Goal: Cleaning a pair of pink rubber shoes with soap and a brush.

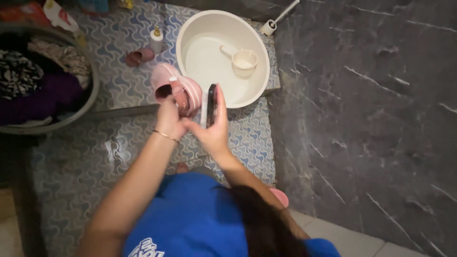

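The pink shoe point(177, 90) is a soft, rounded slipper-like shoe with paler stripes across its upper and a dark opening facing the camera. It sits just left of the picture's middle, at about 11 o'clock from the wearer's body, raised above the floor in the left hand point(170, 116), whose fingers are closed around its heel end. A thin bangle point(166, 136) rings that wrist. The right hand point(213, 128) is closed on a scrub brush point(209, 104) seen edge-on, with a dark back and a white face, held upright just to the right of the shoe, at its 3 o'clock; whether the bristles touch the shoe I cannot tell.

At 12 o'clock, just behind the brush, lies a wide cream basin point(223, 57) with a small cream dipper point(242, 62) inside it; the basin's near rim is close to the brush tip. At 10 o'clock stand a second pink shoe point(139, 57) and a small white bottle point(156, 40). A round tub of dark laundry point(43, 81) crowds the 9 o'clock side.

The floor point(71, 166) is blue-and-grey patterned tile, stepped up under the basin, and open at 7 to 8 o'clock. A dark marbled wall point(371, 119) closes the whole right side.
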